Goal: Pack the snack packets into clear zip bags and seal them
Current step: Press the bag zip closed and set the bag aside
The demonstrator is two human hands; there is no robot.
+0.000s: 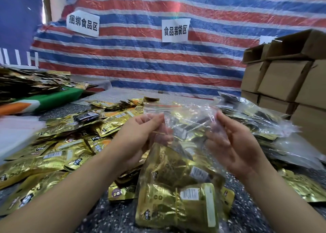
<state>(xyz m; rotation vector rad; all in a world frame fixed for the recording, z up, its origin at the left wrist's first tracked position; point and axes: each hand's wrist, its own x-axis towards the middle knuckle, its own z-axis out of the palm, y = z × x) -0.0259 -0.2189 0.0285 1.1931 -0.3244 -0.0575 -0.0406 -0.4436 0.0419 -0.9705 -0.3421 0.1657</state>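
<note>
Left hand (141,137): grip pinches zip bag (178,162) mouth.
Right hand (232,144): grip pinches opposite edge.
Bag contents: gold snack packets (174,202).

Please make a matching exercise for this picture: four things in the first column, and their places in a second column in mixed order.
Things:
1. zip bag
2. cardboard boxes
3. loose gold packets
4. paper signs

Places:
A. on the striped tarp
B. stacked at the right
C. between left hand and right hand
D. heaped on the table at the left

Pairs: 1-C, 2-B, 3-D, 4-A
</note>
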